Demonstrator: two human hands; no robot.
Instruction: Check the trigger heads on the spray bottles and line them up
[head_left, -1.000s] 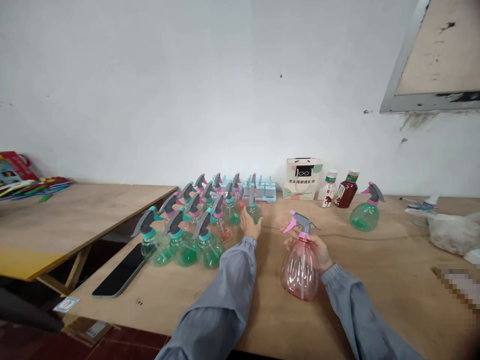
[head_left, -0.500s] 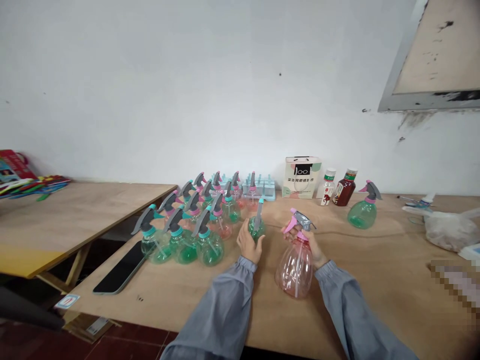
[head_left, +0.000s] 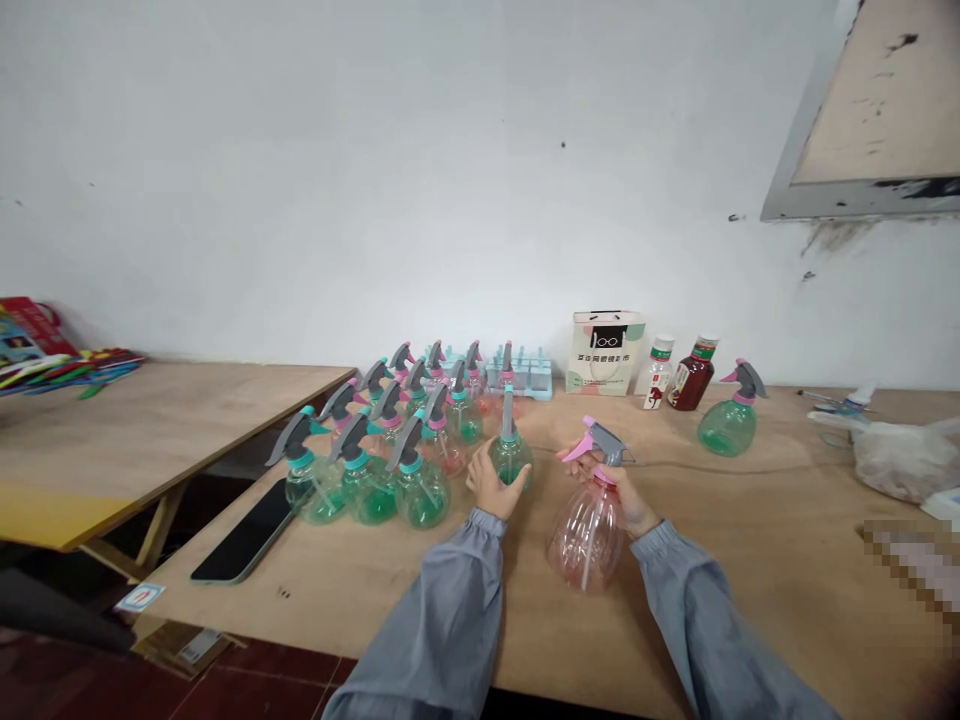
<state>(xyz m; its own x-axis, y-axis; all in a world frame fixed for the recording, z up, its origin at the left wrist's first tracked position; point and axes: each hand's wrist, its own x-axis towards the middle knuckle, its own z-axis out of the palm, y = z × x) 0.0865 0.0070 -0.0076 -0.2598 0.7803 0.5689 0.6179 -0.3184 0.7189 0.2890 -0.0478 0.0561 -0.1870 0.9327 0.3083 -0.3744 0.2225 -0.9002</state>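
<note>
While the left hand [head_left: 493,487] curves round the near side of a green spray bottle [head_left: 513,462], thumb to the right and fingers to the left, the right hand [head_left: 628,503] has its grip closed about the neck of a pink spray bottle [head_left: 589,540]. The left grip is closed on the green body, below its turquoise collar. The pink bottle leans a little, its grey head and pink trigger facing left; whether its base touches the wooden counter [head_left: 577,645] cannot be told. Both bottles are in the middle of the counter, the pink one nearer and farther right.

Left of the left hand stands a close cluster of green and pink spray bottles with grey heads, three green ones in its near row: a left one [head_left: 319,490], a middle one [head_left: 369,493] and a right one [head_left: 422,495]. A black-screened smartphone [head_left: 244,535] lies just beside the left one, nearer the edge. On the far side, by the wall, are a pale blue rack [head_left: 531,376], a paper carrier bag [head_left: 606,362] printed with spectacles, and a dark red drink bottle [head_left: 691,383]. Farther right stands a green spray bottle with a pink collar [head_left: 727,430], well apart from the cluster.
</note>
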